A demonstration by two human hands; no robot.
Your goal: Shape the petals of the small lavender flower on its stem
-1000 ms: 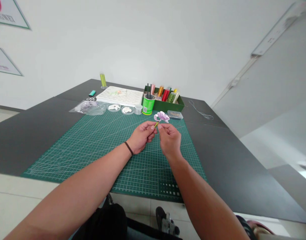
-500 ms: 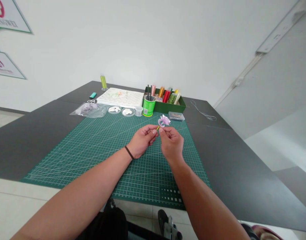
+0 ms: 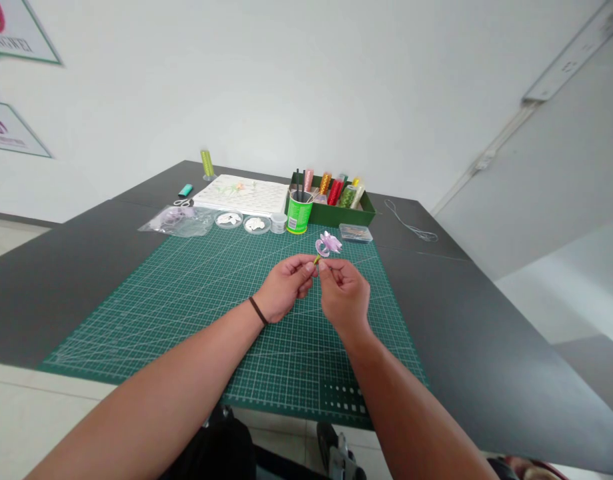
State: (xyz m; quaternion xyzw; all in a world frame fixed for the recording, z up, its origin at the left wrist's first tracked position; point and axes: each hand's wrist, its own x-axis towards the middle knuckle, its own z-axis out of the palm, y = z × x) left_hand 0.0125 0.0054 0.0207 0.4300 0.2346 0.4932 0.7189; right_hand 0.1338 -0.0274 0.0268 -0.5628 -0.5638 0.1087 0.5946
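Observation:
A small pale-purple artificial flower (image 3: 331,241) is held up over the green cutting mat (image 3: 196,293), its head pointing away from me. Its stem (image 3: 317,259) is wrapped in yellow-green. My left hand (image 3: 289,283) pinches the stem between thumb and forefinger, a dark band round that wrist. Close on the other side, my right hand (image 3: 345,290) has thumb and forefinger pressed together at the stem, just below a looped purple petal (image 3: 322,248). Whatever lies right between the right fingertips is too small to make out.
Behind the mat stand a green can (image 3: 299,215) of sticks, a green box (image 3: 341,215) of thread spools, and a white foam board (image 3: 246,193). Two dishes of white pieces (image 3: 229,219), a plastic bag (image 3: 179,221), scissors (image 3: 183,203) and a clear case (image 3: 356,233) lie nearby.
Both hands stay at the stem with small finger movements. The looped petal and flower head have turned slightly. The view has shifted a little.

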